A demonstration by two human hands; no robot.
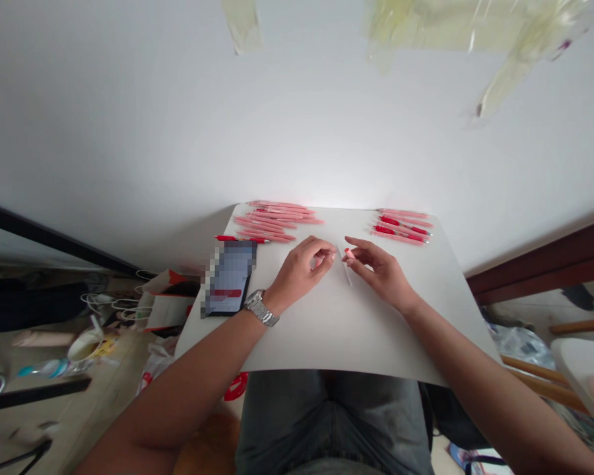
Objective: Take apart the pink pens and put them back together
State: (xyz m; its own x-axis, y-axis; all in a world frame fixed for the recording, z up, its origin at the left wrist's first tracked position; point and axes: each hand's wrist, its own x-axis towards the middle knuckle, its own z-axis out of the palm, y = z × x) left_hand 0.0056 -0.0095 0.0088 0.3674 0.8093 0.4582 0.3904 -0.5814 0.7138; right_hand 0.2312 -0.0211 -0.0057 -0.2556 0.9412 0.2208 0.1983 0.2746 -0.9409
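Note:
In the head view, my right hand [382, 272] pinches a small pinkish-red pen part [349, 254], perhaps a cap, between thumb and fingers. A thin whitish stick [348, 274], like a pen refill, slants on the table between my hands; I cannot tell whether it is touched. My left hand [301, 267], with a metal watch on the wrist, is closed in a pinch, and what it grips is too small to name. Several pink pens [277, 214] lie in a loose pile at the back left. A red pen [242, 239] sits before them. At the back right, several pink and red pens [403, 224] lie side by side.
The small white table [307, 336] stands against a white wall with tape on it. A phone [230, 277] rests on its left side. Bags, a bottle [44, 368] and cables clutter the floor at left. A chair [584, 376] stands at right.

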